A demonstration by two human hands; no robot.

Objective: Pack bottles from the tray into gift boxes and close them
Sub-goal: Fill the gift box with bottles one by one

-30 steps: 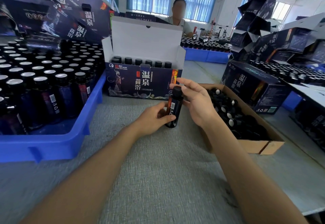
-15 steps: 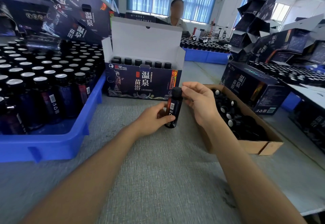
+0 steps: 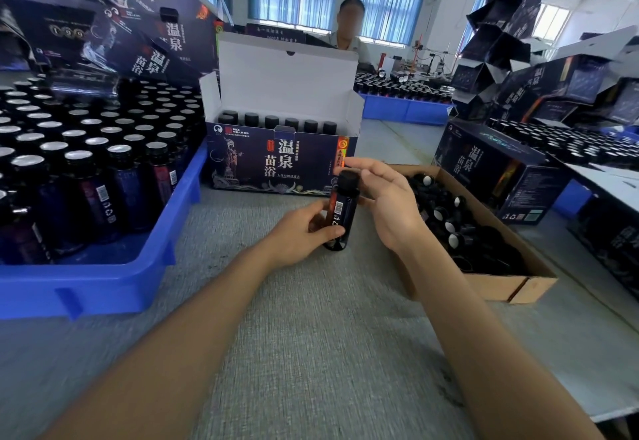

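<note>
Holding one bottle upright in front of the open gift box

At the far left a blue tray (image 3: 103,287) sits on the grey counter (image 3: 311,353), packed with upright dark bottles (image 3: 86,177) with silver tops. Dark printed cartons (image 3: 145,28) lean in a stack above and behind the tray.

Just right of the tray, the left hand (image 3: 304,232) grips a single dark bottle (image 3: 340,213) around its lower body, with the thumb across the label. The bottle stands nearly upright, its base at or just above the counter, and wears a black cap (image 3: 348,179).

Behind it stands the gift box (image 3: 276,163), with its white lid flap raised. A row of black-capped bottles shows inside along the back wall. A person (image 3: 349,28) sits beyond the box.

The right hand (image 3: 390,204) is beside the bottle's cap, its fingers nearly straight and loosely spread, with the index finger reaching behind the cap. Whether it touches the cap cannot be told. The two hands are close together, either side of the bottle.

Right of this hand lies a shallow cardboard box (image 3: 484,287) full of loose black caps (image 3: 449,218). Further right stands a closed gift box (image 3: 484,170).
</note>
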